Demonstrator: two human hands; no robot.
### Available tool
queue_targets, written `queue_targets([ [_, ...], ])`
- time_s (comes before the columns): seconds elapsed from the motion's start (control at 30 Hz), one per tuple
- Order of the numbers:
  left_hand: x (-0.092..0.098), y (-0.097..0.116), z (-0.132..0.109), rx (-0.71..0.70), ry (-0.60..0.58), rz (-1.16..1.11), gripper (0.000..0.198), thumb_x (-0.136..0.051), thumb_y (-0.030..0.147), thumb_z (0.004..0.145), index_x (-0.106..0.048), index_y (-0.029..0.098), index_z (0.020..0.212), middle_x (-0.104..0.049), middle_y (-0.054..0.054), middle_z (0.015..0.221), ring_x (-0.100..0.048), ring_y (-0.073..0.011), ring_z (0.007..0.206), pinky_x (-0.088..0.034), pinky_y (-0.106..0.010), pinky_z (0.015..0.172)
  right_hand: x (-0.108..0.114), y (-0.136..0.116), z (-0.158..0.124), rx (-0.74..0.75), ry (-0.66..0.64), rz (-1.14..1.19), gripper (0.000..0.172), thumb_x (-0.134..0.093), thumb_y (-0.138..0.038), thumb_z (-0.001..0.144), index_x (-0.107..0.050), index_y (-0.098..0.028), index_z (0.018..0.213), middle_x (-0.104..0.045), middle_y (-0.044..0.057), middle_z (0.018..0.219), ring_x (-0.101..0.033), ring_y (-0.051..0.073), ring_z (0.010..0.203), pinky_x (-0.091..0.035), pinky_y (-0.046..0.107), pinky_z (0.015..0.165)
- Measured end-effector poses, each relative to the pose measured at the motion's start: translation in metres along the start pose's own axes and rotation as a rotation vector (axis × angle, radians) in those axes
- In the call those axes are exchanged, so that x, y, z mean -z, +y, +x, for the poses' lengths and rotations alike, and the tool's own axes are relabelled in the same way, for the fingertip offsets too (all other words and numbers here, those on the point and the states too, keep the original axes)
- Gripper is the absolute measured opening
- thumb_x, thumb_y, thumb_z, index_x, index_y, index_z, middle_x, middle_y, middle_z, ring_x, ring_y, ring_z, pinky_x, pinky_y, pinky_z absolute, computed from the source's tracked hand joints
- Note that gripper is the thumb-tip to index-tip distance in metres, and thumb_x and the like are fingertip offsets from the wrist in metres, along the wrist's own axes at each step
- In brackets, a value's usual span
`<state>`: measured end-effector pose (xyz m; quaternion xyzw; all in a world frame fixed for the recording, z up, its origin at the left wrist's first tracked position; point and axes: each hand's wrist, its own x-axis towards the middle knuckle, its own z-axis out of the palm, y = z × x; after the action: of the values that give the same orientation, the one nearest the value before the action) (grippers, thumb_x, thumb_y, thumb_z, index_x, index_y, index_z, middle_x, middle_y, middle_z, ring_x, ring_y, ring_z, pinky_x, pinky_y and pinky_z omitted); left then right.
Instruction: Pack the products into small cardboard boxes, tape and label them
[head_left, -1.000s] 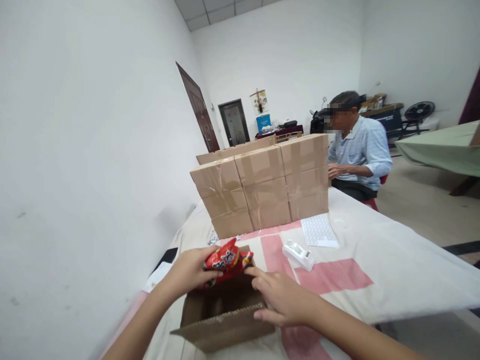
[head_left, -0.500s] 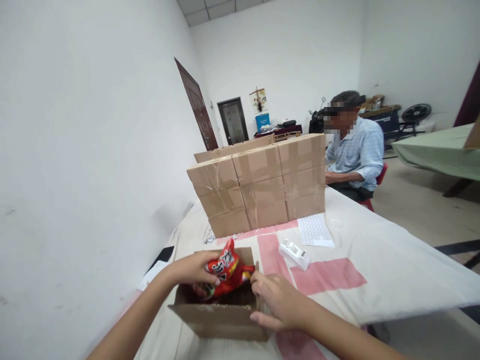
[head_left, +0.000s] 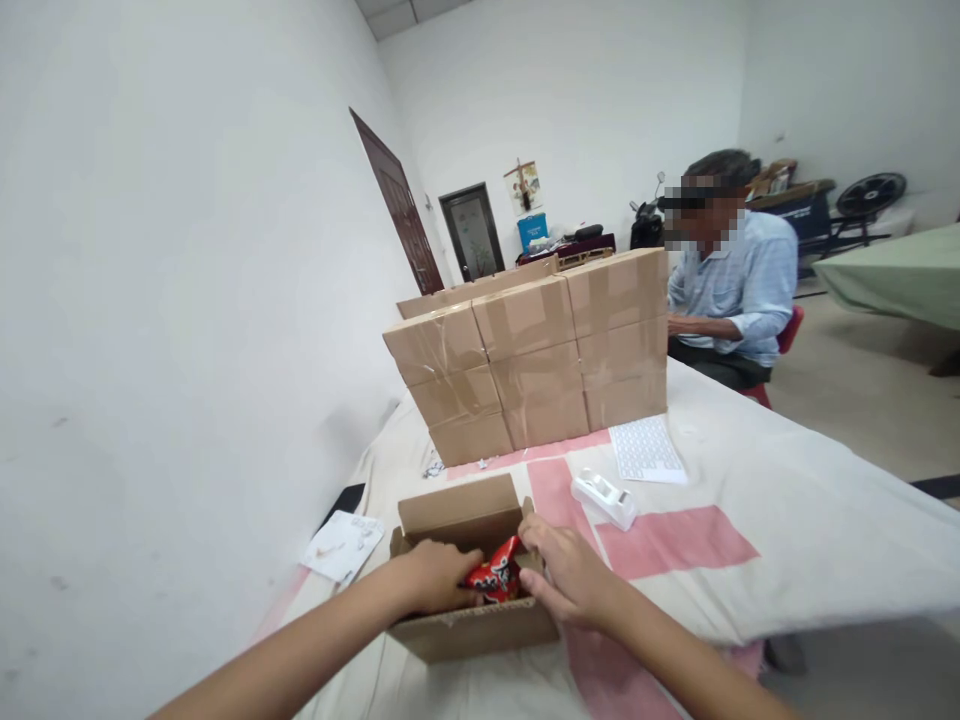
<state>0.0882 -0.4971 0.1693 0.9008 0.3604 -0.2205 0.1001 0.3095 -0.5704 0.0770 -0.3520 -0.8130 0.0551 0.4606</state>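
A cardboard box (head_left: pixel 480 640) stands on the table with its top flaps up. Inside it lies a red snack packet (head_left: pixel 501 572) with black and white lettering. My left hand (head_left: pixel 444 576) reaches into the box, fingers closed on the packet's left side; its fingertips are partly hidden. At the box's right edge my right hand (head_left: pixel 566 572) pinches a side flap between thumb and fingers, close beside the packet.
Behind the box rises a stack of taped cartons (head_left: pixel 536 370). A white tape dispenser (head_left: pixel 604 498) and a sticker sheet (head_left: pixel 649 450) lie to the right, white paper (head_left: pixel 343 546) to the left. A person (head_left: pixel 739 270) sits beyond the table's right side.
The red packet has gone from above the rim down into the box, with my left hand following it in. My right hand stays at the right flap. The view has shifted slightly.
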Motion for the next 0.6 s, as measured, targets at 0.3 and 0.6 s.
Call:
queue_targets([
  [0.3, 0.027, -0.093, -0.077, 0.179, 0.736, -0.438, 0.038, -0.049, 0.052, 0.098, -0.068, 0.020, 0.098, -0.072, -0.003, 0.083, -0.064, -0.0176, 0.077, -0.047, -0.028, 0.072, -0.007, 0.019, -0.023, 0.098, 0.025, 0.042, 0.083, -0.033, -0.068, 0.100, -0.008, -0.022, 0.164, -0.028, 0.020, 0.164, -0.028, 0.036, 0.152, -0.035, 0.057, 0.118],
  [0.6, -0.058, -0.087, -0.102, -0.062, 0.175, -0.600, 0.058, -0.062, 0.055, 0.095, -0.053, 0.036, 0.149, -0.010, -0.001, 0.174, -0.013, -0.0305, 0.160, -0.015, -0.048, 0.129, -0.031, 0.022, -0.003, 0.090, 0.059, 0.192, 0.047, -0.060, -0.066, 0.091, -0.067, -0.022, 0.105, -0.072, 0.012, 0.112, -0.055, 0.036, 0.124, -0.039, 0.060, 0.107],
])
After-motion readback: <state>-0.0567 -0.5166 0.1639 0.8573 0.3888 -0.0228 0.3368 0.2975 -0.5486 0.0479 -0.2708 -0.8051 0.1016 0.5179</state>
